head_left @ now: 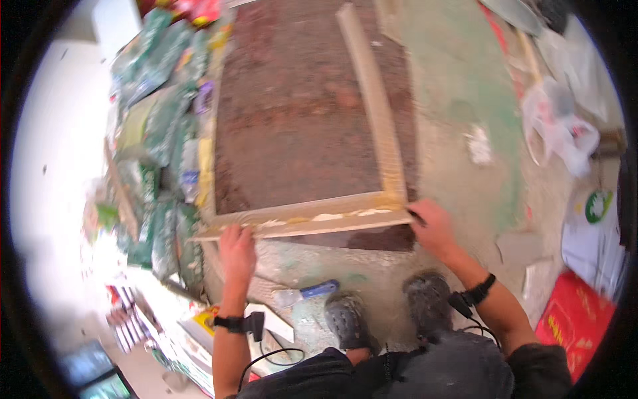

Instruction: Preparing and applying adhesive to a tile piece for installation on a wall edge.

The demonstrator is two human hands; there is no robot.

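Observation:
A light wooden strip point(299, 218) lies crosswise before me, with white and yellowish patches smeared along it. My left hand point(237, 256) is closed on its near edge towards the left end. At the opposite end, my right hand point(435, 229) grips the strip's corner, and a small dark object point(417, 217) shows by its fingers; its kind is unclear. From that corner a second long strip point(375, 100) runs away from me. Both lie over a dark reddish-brown panel point(299, 120) on the floor. Motion blur softens the fingertips.
A blue-handled putty knife point(319, 289) lies on the floor near my shoes point(349, 319). Green bags point(159, 126) are piled along the left. White plastic bags point(558, 126) and a red bag point(577, 322) stand at the right. A white scrap point(478, 145) lies on the floor.

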